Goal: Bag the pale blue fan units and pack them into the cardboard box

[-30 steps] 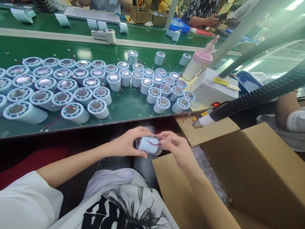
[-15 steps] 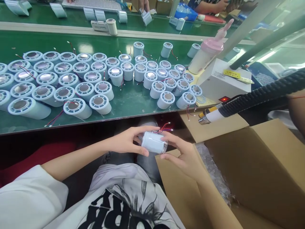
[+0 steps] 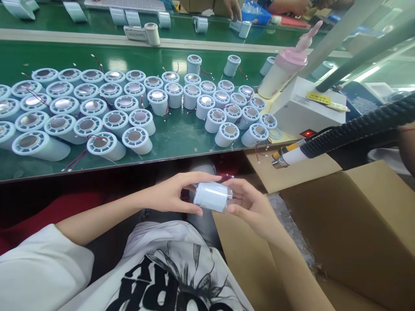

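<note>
1. Gripping the left end of a glossy pale-blue plastic cylinder (image 3: 212, 196), the left hand (image 3: 171, 192) is curling its fingers and thumb around it.
2. At the opposite, clear-edged end, the right hand (image 3: 254, 205) is holding the cylinder between thumb and fingers.
3. The cylinder is lying sideways between both hands, above the lap and just off the near edge of the green tabletop (image 3: 181, 138); thin coloured wires (image 3: 227, 176) are projecting behind it.
4. Similar cylinders with round metallic centres (image 3: 138, 140) are standing in rows on the tabletop.
5. At right, an open brown cardboard box (image 3: 350, 220) is holding clear plastic pieces (image 3: 292, 229).
</note>
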`<action>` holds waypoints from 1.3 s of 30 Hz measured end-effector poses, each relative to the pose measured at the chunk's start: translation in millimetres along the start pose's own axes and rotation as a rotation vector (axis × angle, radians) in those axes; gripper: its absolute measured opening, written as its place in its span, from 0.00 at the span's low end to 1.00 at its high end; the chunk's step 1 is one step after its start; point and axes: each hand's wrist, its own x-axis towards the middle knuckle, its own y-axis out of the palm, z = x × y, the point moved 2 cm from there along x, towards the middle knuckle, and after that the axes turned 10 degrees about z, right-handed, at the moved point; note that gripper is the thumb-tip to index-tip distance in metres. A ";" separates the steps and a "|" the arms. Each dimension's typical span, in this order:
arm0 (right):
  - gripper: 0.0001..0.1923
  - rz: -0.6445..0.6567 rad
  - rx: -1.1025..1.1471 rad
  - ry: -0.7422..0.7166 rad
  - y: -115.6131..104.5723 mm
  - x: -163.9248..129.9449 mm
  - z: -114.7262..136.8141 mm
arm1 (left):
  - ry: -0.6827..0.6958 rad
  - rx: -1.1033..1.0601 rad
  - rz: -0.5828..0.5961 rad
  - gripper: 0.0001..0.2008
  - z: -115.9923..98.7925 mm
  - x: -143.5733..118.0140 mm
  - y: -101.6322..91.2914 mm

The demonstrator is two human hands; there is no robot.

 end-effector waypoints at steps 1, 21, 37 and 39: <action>0.20 -0.001 0.019 0.029 0.3 0.3 0.7 | 0.005 0.022 0.005 0.37 -0.4 -0.2 -0.3; 0.27 0.029 0.389 0.337 15.9 12.8 -13.5 | 0.155 0.188 0.011 0.38 -0.5 -1.8 -0.9; 0.26 -0.047 -0.540 -0.404 10.8 -9.8 -7.3 | -0.126 -0.283 -0.046 0.33 -7.1 -3.2 6.4; 0.26 -0.017 -0.281 -0.250 9.9 -9.3 -9.0 | -0.075 -0.214 -0.019 0.35 -9.1 -3.2 5.1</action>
